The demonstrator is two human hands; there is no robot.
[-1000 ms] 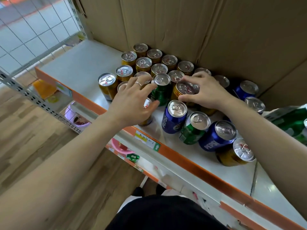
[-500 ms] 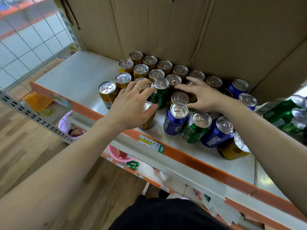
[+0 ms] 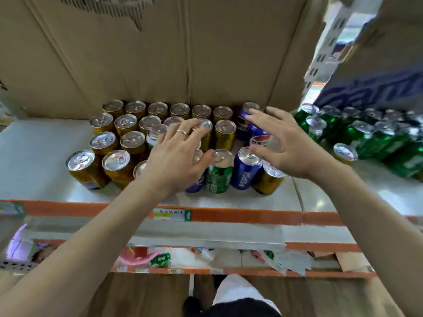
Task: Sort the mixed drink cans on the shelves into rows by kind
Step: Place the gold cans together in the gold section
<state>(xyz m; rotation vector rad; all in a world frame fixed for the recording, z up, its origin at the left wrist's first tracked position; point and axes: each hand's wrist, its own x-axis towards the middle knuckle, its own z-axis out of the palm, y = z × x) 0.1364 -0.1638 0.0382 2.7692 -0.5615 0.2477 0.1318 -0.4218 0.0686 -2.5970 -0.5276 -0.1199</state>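
PEPSI, seemingly, on blue can

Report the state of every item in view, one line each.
gold cans, upright, in rows at left
Pepsi can, upright, front row
green can, upright, just left of Pepsi can
green cans, standing together at right, blurred
left hand, open, fingers spread over gold cans
right hand, open, thumb at Pepsi can's top
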